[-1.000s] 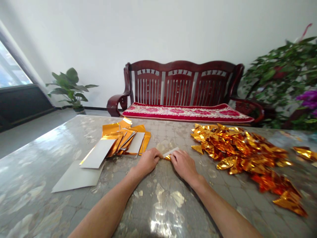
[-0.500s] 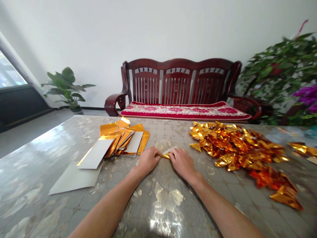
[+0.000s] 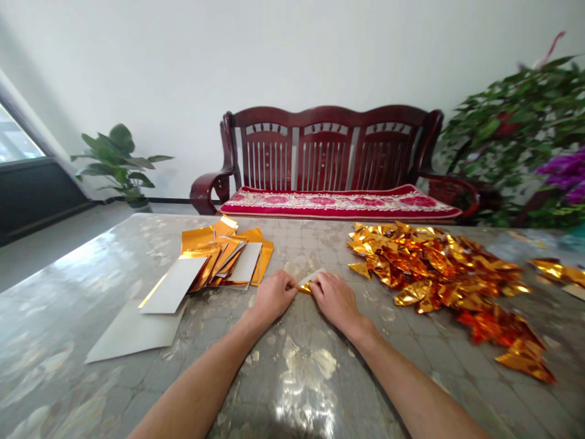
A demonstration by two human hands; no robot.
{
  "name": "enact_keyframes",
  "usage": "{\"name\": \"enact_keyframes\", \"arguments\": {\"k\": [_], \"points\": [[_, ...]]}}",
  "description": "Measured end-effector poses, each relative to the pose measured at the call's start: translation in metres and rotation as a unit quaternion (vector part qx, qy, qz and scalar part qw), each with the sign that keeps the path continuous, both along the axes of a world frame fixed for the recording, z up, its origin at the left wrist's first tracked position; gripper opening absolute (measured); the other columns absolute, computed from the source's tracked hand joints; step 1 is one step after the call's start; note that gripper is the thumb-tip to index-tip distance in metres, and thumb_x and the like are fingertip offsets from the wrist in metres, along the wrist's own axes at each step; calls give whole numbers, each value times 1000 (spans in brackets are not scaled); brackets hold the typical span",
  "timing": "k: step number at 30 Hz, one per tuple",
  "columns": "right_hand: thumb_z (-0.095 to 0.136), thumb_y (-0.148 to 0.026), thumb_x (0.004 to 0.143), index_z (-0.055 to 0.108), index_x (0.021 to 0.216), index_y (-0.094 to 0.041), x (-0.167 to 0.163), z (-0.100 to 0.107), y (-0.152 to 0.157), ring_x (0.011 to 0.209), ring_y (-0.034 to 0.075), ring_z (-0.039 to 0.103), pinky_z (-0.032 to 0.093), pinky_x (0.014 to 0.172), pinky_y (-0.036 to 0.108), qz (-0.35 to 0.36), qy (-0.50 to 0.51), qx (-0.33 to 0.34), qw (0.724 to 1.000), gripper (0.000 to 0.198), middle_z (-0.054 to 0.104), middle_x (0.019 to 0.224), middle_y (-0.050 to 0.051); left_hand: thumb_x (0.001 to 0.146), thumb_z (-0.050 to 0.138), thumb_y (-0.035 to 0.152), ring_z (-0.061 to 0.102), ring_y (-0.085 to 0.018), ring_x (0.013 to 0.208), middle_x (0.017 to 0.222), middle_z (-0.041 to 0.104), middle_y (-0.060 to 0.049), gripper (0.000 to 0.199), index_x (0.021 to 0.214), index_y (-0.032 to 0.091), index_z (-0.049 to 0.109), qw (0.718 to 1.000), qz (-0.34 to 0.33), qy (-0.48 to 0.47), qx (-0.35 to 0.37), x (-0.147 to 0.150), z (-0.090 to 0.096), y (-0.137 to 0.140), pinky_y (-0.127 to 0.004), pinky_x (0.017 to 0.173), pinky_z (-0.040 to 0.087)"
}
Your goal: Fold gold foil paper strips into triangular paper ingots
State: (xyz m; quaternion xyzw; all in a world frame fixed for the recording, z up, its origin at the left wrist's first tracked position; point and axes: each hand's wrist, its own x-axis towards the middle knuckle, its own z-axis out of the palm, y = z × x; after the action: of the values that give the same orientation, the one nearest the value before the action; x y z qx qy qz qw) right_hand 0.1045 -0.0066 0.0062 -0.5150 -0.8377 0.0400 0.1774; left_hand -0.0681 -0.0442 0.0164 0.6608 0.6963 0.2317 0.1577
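Between my hands, low over the middle of the table, is a partly folded sheet of gold foil paper (image 3: 306, 286), gold at its near edge and pale on the far side. My left hand (image 3: 276, 295) pinches its left end with fingers closed. On the right end, my right hand (image 3: 335, 301) is closed with thumb and fingertips on the fold. Much of the sheet is hidden by the fingers. To the left lies a loose stack of flat gold foil sheets (image 3: 214, 262), some with white backs up. Folded gold foil ingots (image 3: 425, 262) are heaped on the right.
The table (image 3: 256, 390) has a shiny, flower-patterned cover. Pale flat sheets (image 3: 137, 332) lie at left. Clear plastic (image 3: 525, 244) rests at the far right. Behind stand a wooden bench (image 3: 326, 158) with a red cushion and potted plants (image 3: 121, 161).
The view has shifted very slightly. Both hands keep their pinch on the foil paper in nearly the same place, and the piles look unchanged.
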Motion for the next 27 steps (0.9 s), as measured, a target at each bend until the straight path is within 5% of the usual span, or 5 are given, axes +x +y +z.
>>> {"name": "enact_keyframes", "arguments": {"k": [27], "points": [[55, -22, 90, 60, 75, -22, 5, -2, -4, 85, 17, 55, 32, 71, 28, 52, 16, 9, 998, 16, 66, 84, 1, 82, 69, 25, 63, -21, 101, 105, 69, -6, 9, 78, 21, 76, 996, -53, 0, 72, -1, -11, -11, -32, 95, 44]]}}
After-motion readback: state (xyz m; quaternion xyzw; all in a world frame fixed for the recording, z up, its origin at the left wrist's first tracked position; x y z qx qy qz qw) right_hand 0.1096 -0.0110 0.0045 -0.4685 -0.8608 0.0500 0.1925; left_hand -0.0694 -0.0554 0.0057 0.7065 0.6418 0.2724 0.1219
